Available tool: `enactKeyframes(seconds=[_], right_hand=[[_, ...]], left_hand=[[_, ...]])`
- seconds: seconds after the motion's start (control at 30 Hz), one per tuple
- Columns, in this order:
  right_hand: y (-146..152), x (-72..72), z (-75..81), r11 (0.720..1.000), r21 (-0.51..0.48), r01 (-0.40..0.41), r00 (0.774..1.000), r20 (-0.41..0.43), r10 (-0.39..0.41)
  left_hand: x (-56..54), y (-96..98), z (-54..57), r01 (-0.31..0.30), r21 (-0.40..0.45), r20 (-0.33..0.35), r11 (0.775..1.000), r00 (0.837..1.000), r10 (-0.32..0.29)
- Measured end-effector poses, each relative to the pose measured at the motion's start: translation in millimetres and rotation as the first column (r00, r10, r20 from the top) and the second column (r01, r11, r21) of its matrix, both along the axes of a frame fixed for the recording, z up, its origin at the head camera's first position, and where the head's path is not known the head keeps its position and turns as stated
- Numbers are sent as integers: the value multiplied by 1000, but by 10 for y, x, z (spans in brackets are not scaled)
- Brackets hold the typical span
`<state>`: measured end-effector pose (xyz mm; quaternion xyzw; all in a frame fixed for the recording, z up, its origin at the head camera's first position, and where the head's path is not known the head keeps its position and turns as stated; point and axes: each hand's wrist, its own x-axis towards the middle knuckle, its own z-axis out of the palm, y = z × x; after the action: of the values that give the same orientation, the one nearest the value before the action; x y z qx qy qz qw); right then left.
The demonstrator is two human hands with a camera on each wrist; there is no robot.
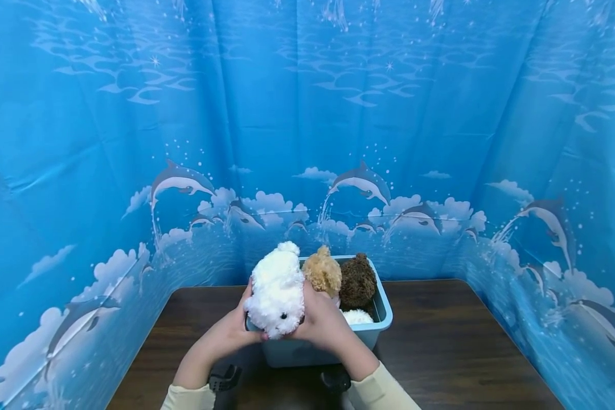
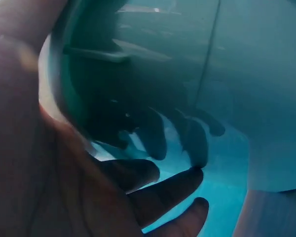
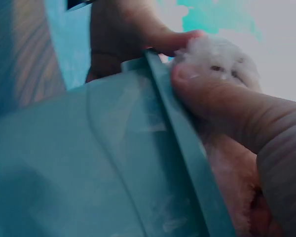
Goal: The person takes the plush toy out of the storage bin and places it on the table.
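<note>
Right hand (image 1: 323, 319) grips white toy (image 1: 277, 287), left hand (image 1: 230, 330) straddles bin (image 1: 307, 356) edge

The white toy is at the bin's left end, its face above the front rim. The right hand curls round its right side, thumb pressed near the chin. The left hand's thumb reaches over the rim to touch it; the fingers spread, barely bent, along the outer wall. Tan toy (image 1: 322, 273) and brown toy (image 1: 357, 282) sit to the right.
</note>
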<state>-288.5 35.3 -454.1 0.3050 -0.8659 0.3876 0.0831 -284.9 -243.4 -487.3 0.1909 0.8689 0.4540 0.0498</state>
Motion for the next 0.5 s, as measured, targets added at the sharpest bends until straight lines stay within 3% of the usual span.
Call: enactKeyframes(seconds=[0.17,0.27,0.5], right_hand=[[18,2,31,996,-92,5,993,114,5],[22,16,40,989,-147,21,987,158,3],[40,12,3,961,-274,34,971,236,33]], left_hand=[[64,-38,82,-60,-78,0,995,998,60],[113,-76,134,-69,-83,5,994,998,69],[107,-189,124,49,50,31,998,998,-50]])
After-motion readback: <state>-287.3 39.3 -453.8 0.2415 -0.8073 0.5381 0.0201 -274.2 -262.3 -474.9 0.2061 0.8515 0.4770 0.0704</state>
